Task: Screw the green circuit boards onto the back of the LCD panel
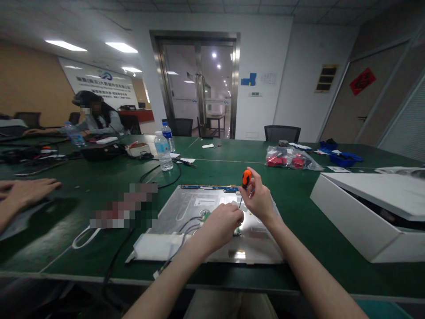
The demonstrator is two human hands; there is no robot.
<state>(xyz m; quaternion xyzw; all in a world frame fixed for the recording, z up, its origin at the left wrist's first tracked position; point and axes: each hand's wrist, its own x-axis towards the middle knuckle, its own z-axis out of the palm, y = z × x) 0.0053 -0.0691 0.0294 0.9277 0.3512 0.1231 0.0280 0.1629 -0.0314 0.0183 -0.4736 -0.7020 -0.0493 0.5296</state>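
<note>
An orange-and-black screwdriver (246, 178) stands nearly upright, its handle between the fingers of my right hand (259, 198). Its thin shaft points down at a flat silver display panel (169, 217), lying back side up in front of me. Close to the shaft's lower end, my left hand (222, 225) is closed over the panel; its fingertips hide whatever they pinch. Part of a green circuit board (206, 215) shows beside the left hand. Grey cables (191, 226) run from there toward the front left, past a white wrapped piece (157, 247). A blue circuit strip (206, 188) lines the panel's far edge.
To the right stands a white box (352, 221) with its lid slightly raised. Water bottles (163, 153) and a black cable (156, 170) are at the back left. A bag of red parts (292, 159) lies farther back. Another person's hand (29, 192) rests at the left.
</note>
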